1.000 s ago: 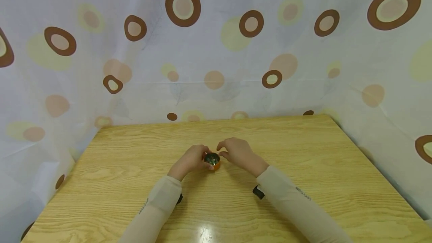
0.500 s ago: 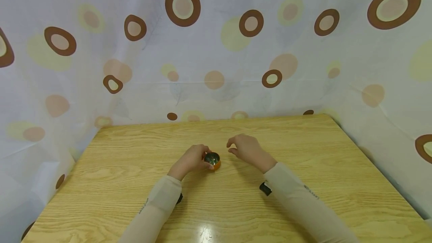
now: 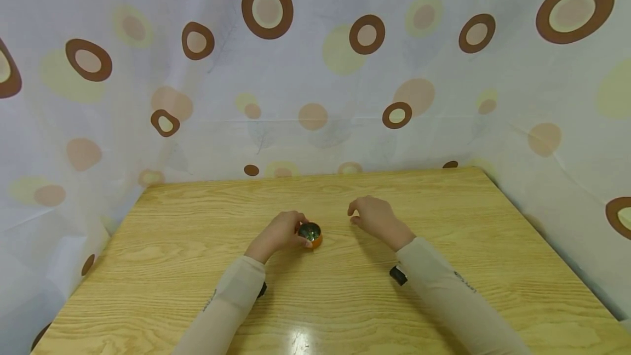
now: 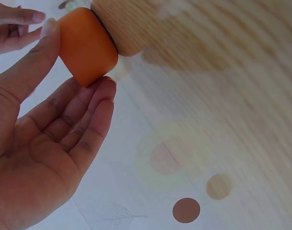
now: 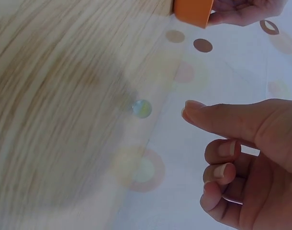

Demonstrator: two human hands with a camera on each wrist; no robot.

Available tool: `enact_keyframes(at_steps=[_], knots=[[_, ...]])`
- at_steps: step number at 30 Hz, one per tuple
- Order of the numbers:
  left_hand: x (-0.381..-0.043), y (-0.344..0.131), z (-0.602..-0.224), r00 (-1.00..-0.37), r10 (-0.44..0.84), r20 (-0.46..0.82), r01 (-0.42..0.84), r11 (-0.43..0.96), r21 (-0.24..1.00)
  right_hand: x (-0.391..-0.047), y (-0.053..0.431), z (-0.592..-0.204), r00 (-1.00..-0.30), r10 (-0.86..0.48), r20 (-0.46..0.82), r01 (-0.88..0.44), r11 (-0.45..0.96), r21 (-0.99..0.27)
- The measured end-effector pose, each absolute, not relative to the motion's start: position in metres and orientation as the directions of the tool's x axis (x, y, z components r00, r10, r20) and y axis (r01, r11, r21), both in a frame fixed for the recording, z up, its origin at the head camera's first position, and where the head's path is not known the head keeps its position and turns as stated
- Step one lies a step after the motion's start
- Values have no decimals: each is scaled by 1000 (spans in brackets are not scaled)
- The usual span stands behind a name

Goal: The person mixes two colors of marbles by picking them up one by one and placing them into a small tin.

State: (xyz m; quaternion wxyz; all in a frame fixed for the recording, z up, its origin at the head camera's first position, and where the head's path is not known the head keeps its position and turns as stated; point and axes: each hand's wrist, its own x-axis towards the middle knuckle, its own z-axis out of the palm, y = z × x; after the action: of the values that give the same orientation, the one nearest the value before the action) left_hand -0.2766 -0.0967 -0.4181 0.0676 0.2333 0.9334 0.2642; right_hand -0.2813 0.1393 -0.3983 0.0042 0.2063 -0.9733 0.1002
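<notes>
My left hand (image 3: pixel 282 230) holds a small orange cup (image 3: pixel 317 242) by its side, near the middle of the table. Its mouth faces up and the inside looks dark and shiny. In the left wrist view the thumb lies on one side of the orange wall (image 4: pixel 87 48) and the fingertips on the other. To the right of the cup hovers my right hand (image 3: pixel 377 219), bent over and holding nothing. Its thumb reaches forward in the right wrist view while the other fingers curl loosely. A clear marble (image 5: pixel 142 109) with yellow-green and blue in it shows on the tabletop beyond that thumb.
The wooden table (image 3: pixel 424 201) ends at a white patterned curtain (image 3: pixel 315 70) along the back and both sides. Dark wrist devices sit under both sleeves, the right one (image 3: pixel 398 275) plainest.
My right hand has drawn away from the cup to the right, step by step. The left hand and the cup have stayed in place.
</notes>
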Motion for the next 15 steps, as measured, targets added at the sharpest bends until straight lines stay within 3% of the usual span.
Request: enact_keyframes(at_steps=[15], knots=[[-277, -97, -419, -882, 471, -11, 397, 755, 522, -291, 147, -412, -924, -383, 8, -376, 904, -202]])
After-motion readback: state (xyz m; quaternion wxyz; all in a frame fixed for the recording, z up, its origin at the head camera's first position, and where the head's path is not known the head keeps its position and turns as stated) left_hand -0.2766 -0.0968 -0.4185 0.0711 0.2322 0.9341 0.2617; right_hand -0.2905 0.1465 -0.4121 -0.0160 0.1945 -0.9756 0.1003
